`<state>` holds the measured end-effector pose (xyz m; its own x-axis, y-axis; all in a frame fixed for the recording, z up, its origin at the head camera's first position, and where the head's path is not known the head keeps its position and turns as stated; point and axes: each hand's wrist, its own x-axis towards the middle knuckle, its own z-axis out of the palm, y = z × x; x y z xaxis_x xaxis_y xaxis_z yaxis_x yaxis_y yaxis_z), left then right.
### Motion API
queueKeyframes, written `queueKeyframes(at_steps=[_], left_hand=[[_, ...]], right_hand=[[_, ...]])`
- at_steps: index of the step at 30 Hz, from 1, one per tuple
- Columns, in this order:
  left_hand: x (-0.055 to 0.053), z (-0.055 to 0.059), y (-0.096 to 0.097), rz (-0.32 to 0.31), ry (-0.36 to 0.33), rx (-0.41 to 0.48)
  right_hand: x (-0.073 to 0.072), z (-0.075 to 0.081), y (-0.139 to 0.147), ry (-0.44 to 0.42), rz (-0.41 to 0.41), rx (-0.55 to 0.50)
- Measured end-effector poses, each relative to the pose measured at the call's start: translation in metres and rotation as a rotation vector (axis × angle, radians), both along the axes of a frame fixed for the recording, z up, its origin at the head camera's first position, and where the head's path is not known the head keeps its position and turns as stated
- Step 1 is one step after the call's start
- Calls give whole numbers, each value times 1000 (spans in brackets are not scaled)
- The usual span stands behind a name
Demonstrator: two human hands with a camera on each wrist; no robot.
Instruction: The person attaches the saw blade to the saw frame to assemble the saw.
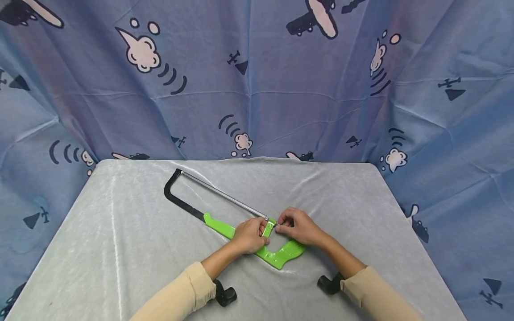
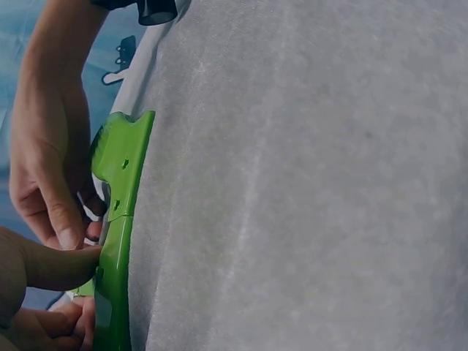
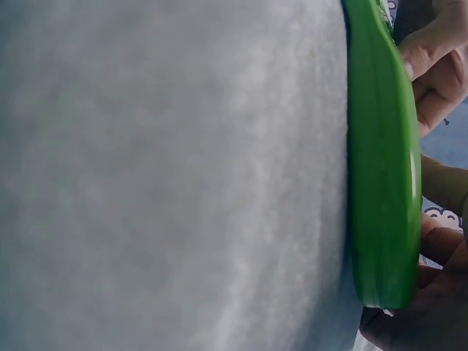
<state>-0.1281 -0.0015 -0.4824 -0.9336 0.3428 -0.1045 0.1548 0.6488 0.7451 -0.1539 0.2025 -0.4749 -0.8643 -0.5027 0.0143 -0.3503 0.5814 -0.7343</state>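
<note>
A hacksaw (image 1: 218,226) lies on the table, its green handle to the right and its black front frame (image 1: 182,205) to the far left. The silver blade (image 1: 225,195) runs along its far side. My left hand (image 1: 250,235) grips the green upright of the handle, thumb and fingers on either side. With thumb and fingertips, my right hand (image 1: 299,226) pinches a small metal piece, mostly hidden, at the blade's right end. In the left wrist view the green handle (image 2: 121,175) stands beside both hands. From the right wrist, the handle (image 3: 384,161) covers part of the fingers.
A pale grey cloth covers the table (image 1: 140,267). Behind it hangs a blue patterned curtain (image 1: 201,80), which also falls along both sides. Black wrist mounts (image 1: 225,296) show near the beige sleeves (image 1: 176,292).
</note>
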Motion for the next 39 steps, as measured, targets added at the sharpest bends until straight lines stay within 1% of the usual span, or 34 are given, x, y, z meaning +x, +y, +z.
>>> queueKeyframes(at_steps=[4, 7, 14, 16, 22, 27, 32, 39], left_hand=[[1, 0, 0, 3, -5, 0], [1, 1, 0, 5, -8, 3], [2, 2, 0, 2, -6, 17], [1, 1, 0, 2, -4, 17], [1, 0, 0, 0, 2, 17], [1, 0, 0, 0, 6, 22], [1, 0, 0, 0, 4, 26], [1, -1, 0, -2, 10, 20]], right_hand=[[0, -1, 0, 0, 7, -8], [-1, -2, 1, -17, 21, -21], [-5, 4, 2, -133, 49, -62], [-6, 6, 2, -154, 52, -64], [-6, 6, 0, -161, 50, -63], [-5, 2, -3, -165, 21, -42], [-4, 2, -5, -158, 10, -23], [-2, 2, -8, -183, -57, -15]])
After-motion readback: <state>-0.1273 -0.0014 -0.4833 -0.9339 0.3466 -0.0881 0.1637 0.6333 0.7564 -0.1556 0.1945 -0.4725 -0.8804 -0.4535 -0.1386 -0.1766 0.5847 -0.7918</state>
